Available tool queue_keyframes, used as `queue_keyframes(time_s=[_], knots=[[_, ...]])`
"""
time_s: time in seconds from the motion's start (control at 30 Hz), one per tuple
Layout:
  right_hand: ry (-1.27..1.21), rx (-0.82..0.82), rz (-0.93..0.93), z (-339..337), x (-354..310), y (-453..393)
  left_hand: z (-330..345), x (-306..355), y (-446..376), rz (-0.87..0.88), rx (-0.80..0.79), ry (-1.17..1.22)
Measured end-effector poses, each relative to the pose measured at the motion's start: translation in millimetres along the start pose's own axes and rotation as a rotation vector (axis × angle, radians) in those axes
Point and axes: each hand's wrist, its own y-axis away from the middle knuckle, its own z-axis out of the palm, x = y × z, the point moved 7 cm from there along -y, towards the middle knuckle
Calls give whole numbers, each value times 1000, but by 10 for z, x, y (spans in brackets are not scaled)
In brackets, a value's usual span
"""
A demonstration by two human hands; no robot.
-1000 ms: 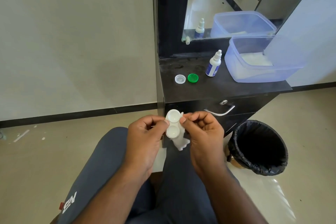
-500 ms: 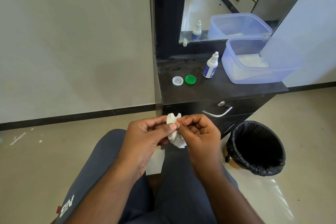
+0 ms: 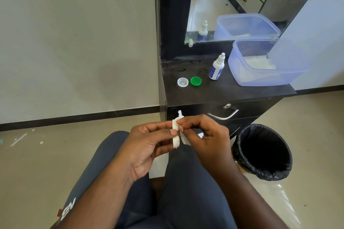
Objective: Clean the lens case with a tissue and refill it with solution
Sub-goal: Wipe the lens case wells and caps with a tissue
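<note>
White capital letters "EN" (image 3: 68, 208) can be read on the dark trouser leg (image 3: 96, 169) at the lower left of the frame; the word is cut off by the frame edge, so any further letters cannot be told. A small red tag (image 3: 60, 212) sits just beside the letters, and nothing on it is legible. The solution bottle (image 3: 216, 69) on the dark cabinet top, right of centre, carries a blue label whose print is too small to read.

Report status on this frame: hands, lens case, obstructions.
Left hand grips lens case; right hand pinches tissue against it. Caps off, solution bottle upright on dresser. Nothing obstructing.
</note>
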Motion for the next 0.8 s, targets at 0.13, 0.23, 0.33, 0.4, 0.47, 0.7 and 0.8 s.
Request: queue_keyframes(time_s=[0.13,0.23,0.33,0.4,0.47,0.7,0.8], knots=[[23,-110,-35,-7,6,-72,11,-19,-1,-36,-43,-36],[-17,-146,-30,-5,-14,-88,-1,-5,-1,-41,-57,-22],[65,-165,-145,-6,-83,-91,-3,15,6,-16,-75,-38],[97,-172,-139,-13,-55,-113,8,30,18,24,-88,-80],[82,-155,-116,-24,-56,-123,28,51,34,70,-92,-98],[71,-164,-62,-5,-36,-175,19,75,24,138,-99,-48],[61,-173,-109,8,-110,-178,33,67,19,141,-124,-11]])
